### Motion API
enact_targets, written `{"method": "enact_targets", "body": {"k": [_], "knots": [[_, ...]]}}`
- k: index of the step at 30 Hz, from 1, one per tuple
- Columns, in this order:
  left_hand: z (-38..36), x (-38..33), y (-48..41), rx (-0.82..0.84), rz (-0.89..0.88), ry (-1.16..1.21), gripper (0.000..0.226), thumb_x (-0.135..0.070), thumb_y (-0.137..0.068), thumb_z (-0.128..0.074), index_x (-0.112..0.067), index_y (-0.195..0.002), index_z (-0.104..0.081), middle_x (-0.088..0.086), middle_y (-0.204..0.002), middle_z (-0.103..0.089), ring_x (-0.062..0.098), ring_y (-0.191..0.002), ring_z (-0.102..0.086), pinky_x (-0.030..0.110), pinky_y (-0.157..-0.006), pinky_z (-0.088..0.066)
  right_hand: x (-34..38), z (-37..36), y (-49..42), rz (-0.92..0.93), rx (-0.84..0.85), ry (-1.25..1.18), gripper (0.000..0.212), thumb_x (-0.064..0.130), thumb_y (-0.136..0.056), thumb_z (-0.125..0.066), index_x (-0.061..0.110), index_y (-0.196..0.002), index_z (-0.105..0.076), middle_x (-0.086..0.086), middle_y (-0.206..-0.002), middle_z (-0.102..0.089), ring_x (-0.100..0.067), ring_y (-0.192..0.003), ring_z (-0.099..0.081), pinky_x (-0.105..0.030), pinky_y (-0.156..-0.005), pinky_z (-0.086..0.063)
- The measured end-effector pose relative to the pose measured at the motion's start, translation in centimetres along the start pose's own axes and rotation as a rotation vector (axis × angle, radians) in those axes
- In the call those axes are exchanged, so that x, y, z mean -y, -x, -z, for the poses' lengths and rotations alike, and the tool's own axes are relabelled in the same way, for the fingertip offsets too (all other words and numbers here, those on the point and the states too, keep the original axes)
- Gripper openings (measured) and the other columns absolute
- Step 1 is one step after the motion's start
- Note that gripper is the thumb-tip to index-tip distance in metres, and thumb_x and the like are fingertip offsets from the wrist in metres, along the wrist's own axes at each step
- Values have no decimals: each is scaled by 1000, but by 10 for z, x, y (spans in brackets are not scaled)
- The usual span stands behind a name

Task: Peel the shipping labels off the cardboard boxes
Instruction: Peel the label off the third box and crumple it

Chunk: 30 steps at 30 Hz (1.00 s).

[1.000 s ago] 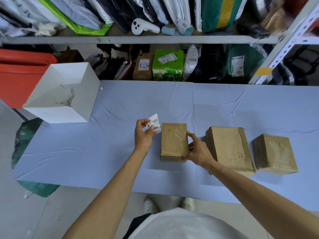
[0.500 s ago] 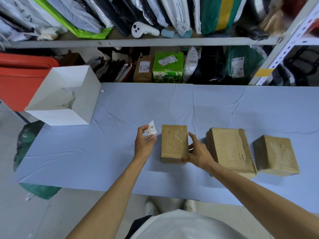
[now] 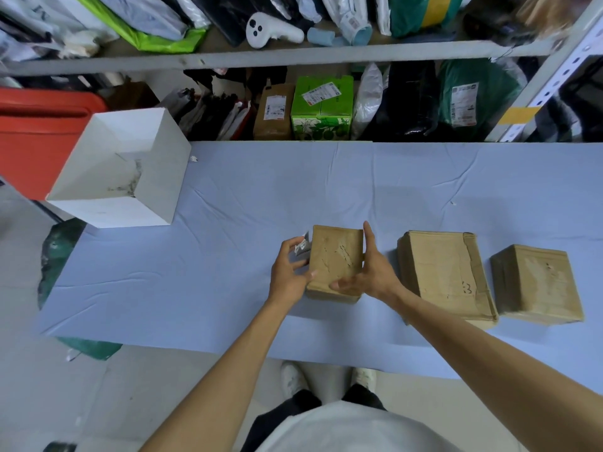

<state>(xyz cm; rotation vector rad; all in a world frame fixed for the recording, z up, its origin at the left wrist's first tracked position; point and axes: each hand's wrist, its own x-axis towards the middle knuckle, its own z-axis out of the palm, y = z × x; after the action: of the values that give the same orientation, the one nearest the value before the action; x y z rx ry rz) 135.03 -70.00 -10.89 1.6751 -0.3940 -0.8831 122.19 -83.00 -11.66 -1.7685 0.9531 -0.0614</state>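
Observation:
Three brown cardboard boxes stand in a row on the blue-covered table (image 3: 228, 288). The left box (image 3: 336, 256) has a bare, scuffed top and sits between my hands. My left hand (image 3: 288, 275) holds a crumpled white shipping label (image 3: 301, 247) in its fingers while its thumb rests against the box's left near corner. My right hand (image 3: 368, 272) grips the box's right side, fingers along the near edge. The middle box (image 3: 443, 272) and the right box (image 3: 535, 282) stand untouched, no labels visible on their tops.
An open white box (image 3: 124, 203) stands at the table's far left corner. Behind the table a metal shelf (image 3: 277, 55) holds parcels, bags and a green carton (image 3: 321, 109). A red bin (image 3: 36, 135) sits at the left. My shoes (image 3: 293, 378) show below the near table edge.
My left hand, still holding the peeled label, has come back against the left side of the box and crumpled the label. My right hand has slid forward along the box's right side.

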Motion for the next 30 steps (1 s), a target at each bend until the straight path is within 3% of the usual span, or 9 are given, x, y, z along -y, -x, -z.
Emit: {"method": "enact_targets", "body": {"k": [3, 6, 8, 12, 16, 18, 22, 24, 30], "knots": [[1, 0, 0, 17, 5, -1, 71, 15, -72, -73, -16, -130, -46, -7, -121, -54, 21, -102, -65, 25, -67, -59, 0, 6, 0, 23, 5, -1, 135, 24, -49, -96, 25, -151, -7, 5, -126, -46, -19, -119, -48, -34, -100, -44], [1, 1, 1, 7, 14, 6, 73, 15, -70, -74, -18, -130, -47, -11, -121, -54, 19, -105, -64, 29, -71, -60, 3, 9, 1, 74, -48, 8, 110, 18, -57, -92, 23, -141, -22, 10, -100, -50, -20, -96, -55, -25, -78, -47], [1, 2, 1, 0, 22, 19, 74, 16, -70, -73, -19, -129, -48, -14, -118, -54, 18, -105, -64, 31, -73, -60, 5, 9, 2, 107, -76, 23, 97, 16, -63, -89, 23, -138, -26, 8, -97, -52, -17, -86, -56, -22, -69, -48], [3, 5, 2, -22, 27, 25, 73, 15, -70, -74, -22, -128, -48, -17, -116, -55, 16, -104, -65, 37, -80, -60, 12, 10, 3, 113, -77, 70, 72, 15, -82, -74, 28, -136, -30, -1, -110, -52, -23, -92, -59, -39, -71, -58], [3, 6, 5, -28, 31, 13, 72, 13, -71, -75, -24, -126, -48, -8, -123, -53, 15, -101, -65, 42, -82, -59, 17, 13, 3, -8, -81, -14, 34, 16, -100, -41, 26, -133, -43, -11, -85, -47, -22, -67, -51, -37, -53, -53], [2, 5, 7, -21, 37, 22, 73, 13, -70, -75, -24, -127, -48, -7, -123, -54, 12, -97, -66, 36, -76, -61, 18, 14, 5, -62, -93, -2, 36, 29, -100, -45, 24, -135, -39, -15, -90, -55, -22, -65, -56, -32, -48, -54], [-2, 2, 11, -2, 31, 44, 78, 10, -65, -80, -26, -127, -49, -10, -125, -55, 12, -104, -66, 33, -71, -61, 22, 8, 10, -32, -51, 220, 110, 49, -62, -85, 21, -143, -16, -2, -103, -55, -23, -93, -58, -35, -80, -53], [-3, 3, 12, -8, 23, 40, 78, 12, -66, -78, -28, -126, -50, -9, -128, -54, 14, -106, -66, 36, -72, -61, 24, 6, 9, -11, -69, 198, 107, 42, -58, -89, 16, -136, -21, -4, -99, -54, -30, -93, -59, -39, -77, -52], [-3, 0, 14, -24, 22, 63, 76, 17, -68, -73, -24, -127, -48, -19, -116, -55, 6, -98, -66, 32, -70, -60, 20, 8, 4, -11, -76, 147, 65, 27, -84, -73, 20, -132, -31, -8, -109, -51, -23, -86, -55, -29, -72, -44]]}}
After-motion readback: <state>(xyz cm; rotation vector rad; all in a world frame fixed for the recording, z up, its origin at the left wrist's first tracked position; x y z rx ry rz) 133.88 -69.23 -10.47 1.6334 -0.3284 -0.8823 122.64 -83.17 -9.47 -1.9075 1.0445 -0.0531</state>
